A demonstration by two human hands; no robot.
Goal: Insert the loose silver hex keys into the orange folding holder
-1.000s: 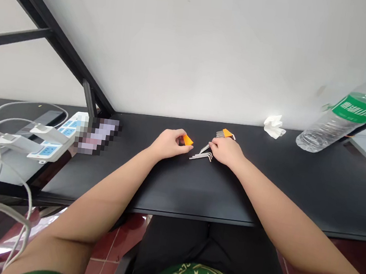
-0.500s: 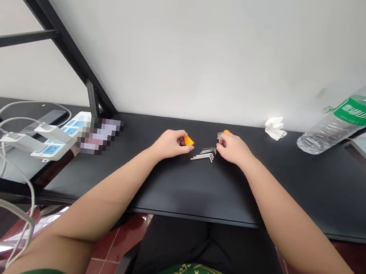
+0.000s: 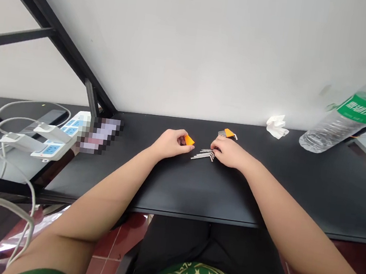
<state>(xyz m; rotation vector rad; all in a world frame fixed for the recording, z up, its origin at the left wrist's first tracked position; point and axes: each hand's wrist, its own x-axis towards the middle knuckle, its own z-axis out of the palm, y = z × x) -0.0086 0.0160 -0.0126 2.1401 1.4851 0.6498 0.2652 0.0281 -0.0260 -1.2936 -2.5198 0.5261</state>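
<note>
Hex keys [image 3: 203, 154], loose on table [image 3: 176, 185] between the hands: thin steel, likely stiff, light, slick; best pinched at bent end. Left hand [image 3: 169, 143] pinches orange holder [image 3: 189, 140]; right hand [image 3: 230, 152] curled at key ends, grip unclear.

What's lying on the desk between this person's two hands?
Loose silver hex keys lie there on the desk, next to the right hand; the left hand pinches an orange holder. The head view shows it.

Probably a workshop or lab workstation, black worktop [image 3: 176, 190] against plain white wall [image 3: 198, 44], black metal frame [image 3: 49, 25], white corded power strips [image 3: 49, 148], loose hex keys [image 3: 204, 154], red tiled floor [image 3: 107, 253]
</note>
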